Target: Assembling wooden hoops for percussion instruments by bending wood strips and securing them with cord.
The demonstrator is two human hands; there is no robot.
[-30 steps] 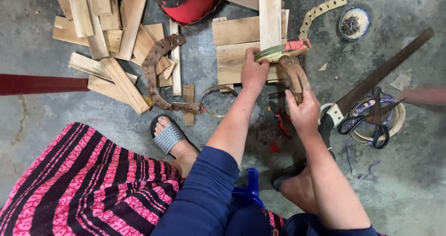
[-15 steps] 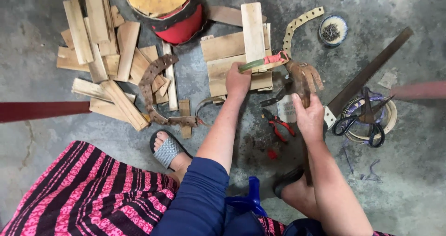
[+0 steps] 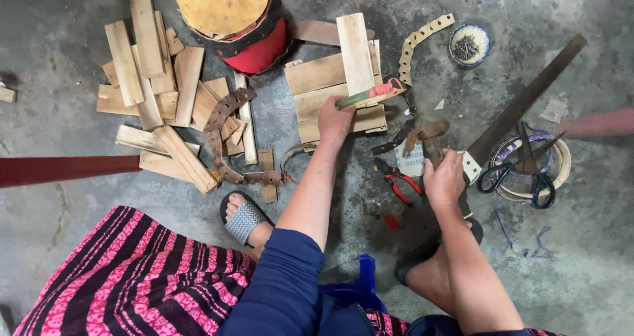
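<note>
My left hand (image 3: 335, 119) gripping one green-and-pink strip (image 3: 370, 94) on stacked boards (image 3: 317, 78), my right hand (image 3: 444, 177) closed around one hammer (image 3: 429, 138), one saw (image 3: 528, 98), one nail bowl (image 3: 469, 44) on the floor (image 3: 581, 257)

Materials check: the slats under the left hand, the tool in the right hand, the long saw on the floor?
Slats: raw pale wood, unfinished, grain and rough-cut ends showing; the left hand presses on them. Tool in the right hand: looks like a hammer, brownish rusty metal head; its handle is hidden. Saw: dark, dull steel blade, likely tarnished, with a pale handle end.
</note>
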